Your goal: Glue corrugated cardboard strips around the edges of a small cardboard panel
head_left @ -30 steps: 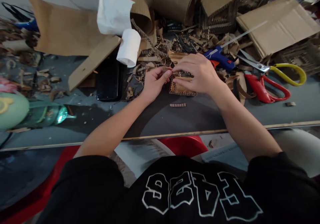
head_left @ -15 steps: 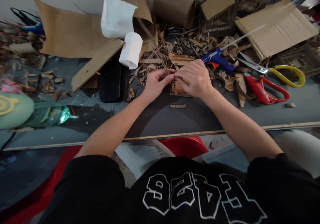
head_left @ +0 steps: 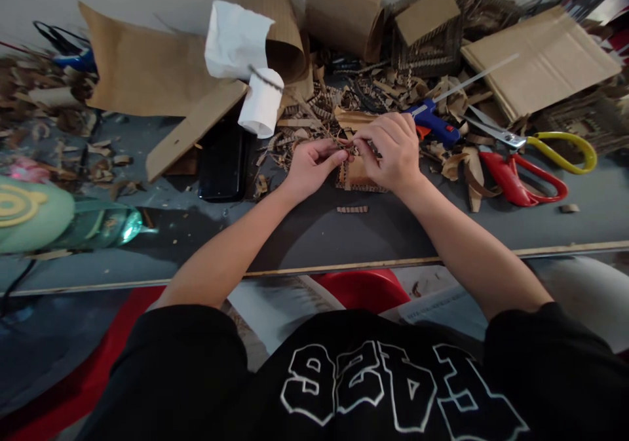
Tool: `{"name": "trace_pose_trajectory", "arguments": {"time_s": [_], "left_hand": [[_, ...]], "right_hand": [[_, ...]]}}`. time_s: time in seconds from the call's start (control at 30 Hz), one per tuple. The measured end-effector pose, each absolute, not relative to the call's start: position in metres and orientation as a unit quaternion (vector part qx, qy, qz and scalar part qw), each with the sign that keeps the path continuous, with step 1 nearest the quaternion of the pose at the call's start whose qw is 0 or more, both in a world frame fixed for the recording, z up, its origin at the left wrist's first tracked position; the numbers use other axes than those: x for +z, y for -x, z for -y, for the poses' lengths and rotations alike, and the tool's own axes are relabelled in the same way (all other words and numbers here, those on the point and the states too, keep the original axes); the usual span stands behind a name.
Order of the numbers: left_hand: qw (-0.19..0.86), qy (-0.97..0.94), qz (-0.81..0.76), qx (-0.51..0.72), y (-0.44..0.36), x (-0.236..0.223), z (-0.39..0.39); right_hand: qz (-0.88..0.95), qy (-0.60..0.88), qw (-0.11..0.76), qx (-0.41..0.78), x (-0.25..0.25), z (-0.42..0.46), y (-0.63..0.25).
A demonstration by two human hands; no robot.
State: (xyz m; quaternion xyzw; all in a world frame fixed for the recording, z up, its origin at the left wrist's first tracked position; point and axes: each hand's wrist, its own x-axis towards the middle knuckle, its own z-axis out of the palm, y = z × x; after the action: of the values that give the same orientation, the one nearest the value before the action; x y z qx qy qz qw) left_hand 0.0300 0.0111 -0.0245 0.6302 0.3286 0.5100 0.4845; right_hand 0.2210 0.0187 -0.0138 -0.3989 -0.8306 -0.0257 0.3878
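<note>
My left hand (head_left: 314,169) pinches with thumb and forefinger at a thin corrugated cardboard strip (head_left: 266,78). The strip's blurred free end appears to stick out up and left, across a white paper roll (head_left: 260,103). My right hand (head_left: 392,151) meets the left one, its thumb and fingertips closed at the same spot; the exact grip is partly hidden. Below the fingers lies a small flat cardboard piece (head_left: 362,177) with corrugated edging, partly covered by my right hand. A short corrugated strip (head_left: 352,210) rests on the table in front of it.
A blue glue gun (head_left: 435,123), yellow-handled scissors (head_left: 560,151) and a red-handled tool (head_left: 523,179) lie on the right. A black phone (head_left: 221,162), wooden slat (head_left: 196,130) and green bottle (head_left: 98,225) are leftward. Cardboard scraps, rolls (head_left: 344,12) and a cardboard sheet (head_left: 540,61) fill the back.
My right hand has shifted slightly up and right, its thumb spreading lower. The strip's free end has swung down and left over the paper roll. The whole view has shifted slightly.
</note>
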Motion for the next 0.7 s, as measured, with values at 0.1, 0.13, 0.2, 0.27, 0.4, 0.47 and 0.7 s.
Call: {"name": "trace_pose_trajectory", "arguments": {"time_s": [0.1, 0.13, 0.2, 0.27, 0.4, 0.47, 0.7], "left_hand": [[0.498, -0.624, -0.332, 0.502, -0.031, -0.025, -0.011], [0.504, -0.62, -0.334, 0.5, -0.03, -0.024, -0.011], [0.517, -0.614, -0.335, 0.494, -0.03, -0.024, -0.01], [0.525, -0.612, -0.335, 0.487, -0.029, -0.024, -0.01], [0.519, -0.609, -0.33, 0.501, -0.029, -0.025, -0.009], [0.517, -0.611, -0.326, 0.503, -0.03, -0.025, -0.009], [0.502, -0.618, -0.32, 0.513, -0.03, -0.026, -0.011]], "right_hand": [[0.825, 0.4, 0.398, -0.028, -0.013, -0.018, -0.222], [0.827, 0.399, 0.396, -0.029, -0.012, -0.017, -0.222], [0.834, 0.392, 0.388, -0.035, -0.009, -0.016, -0.223], [0.843, 0.379, 0.378, -0.05, -0.005, -0.014, -0.223], [0.861, 0.333, 0.374, -0.09, 0.002, -0.012, -0.224], [0.86, 0.325, 0.379, -0.099, 0.002, -0.013, -0.224], [0.867, 0.333, 0.362, -0.076, -0.002, -0.012, -0.221]]}}
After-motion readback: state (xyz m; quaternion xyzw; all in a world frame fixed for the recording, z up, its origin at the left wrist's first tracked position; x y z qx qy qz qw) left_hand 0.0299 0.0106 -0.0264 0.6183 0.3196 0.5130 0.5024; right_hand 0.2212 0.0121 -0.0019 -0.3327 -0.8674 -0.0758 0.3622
